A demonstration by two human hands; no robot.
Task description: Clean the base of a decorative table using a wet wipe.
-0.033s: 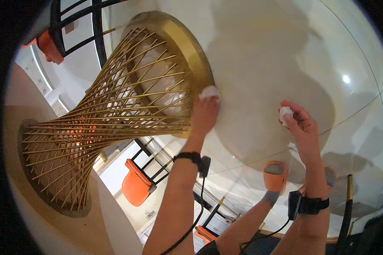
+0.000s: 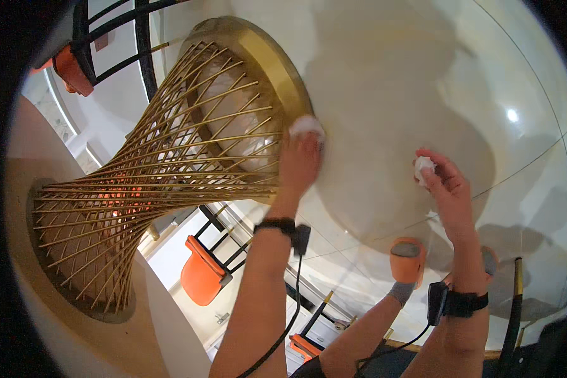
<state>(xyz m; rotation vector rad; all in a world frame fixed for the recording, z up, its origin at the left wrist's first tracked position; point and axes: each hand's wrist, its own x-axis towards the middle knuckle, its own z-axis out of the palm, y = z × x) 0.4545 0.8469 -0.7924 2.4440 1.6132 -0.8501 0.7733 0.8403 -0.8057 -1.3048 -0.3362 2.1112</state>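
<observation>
My left hand [image 2: 300,162] presses a wad of white tissue [image 2: 307,126] against the outer rim of the round gold base [image 2: 285,69]. From that base gold rods [image 2: 151,157] rise in a twisted hourglass toward a pale tabletop [image 2: 151,302] at the lower left. My right hand [image 2: 447,189] is held over the floor, away from the base, with its fingers closed around a small crumpled white tissue [image 2: 424,170]. Both wrists carry black straps with a small box and cable. The left fingertips are partly hidden by the tissue.
Orange chairs with black legs stand beyond the pedestal, one [image 2: 203,271] below it and another [image 2: 72,69] at the upper left. My foot in an orange slipper [image 2: 407,264] rests on the glossy tiled floor [image 2: 384,94]. A black-and-gold chair leg [image 2: 516,296] rises at the lower right.
My left hand and its tissue have shifted slightly left and up along the base's rim. My right hand has hardly moved.
</observation>
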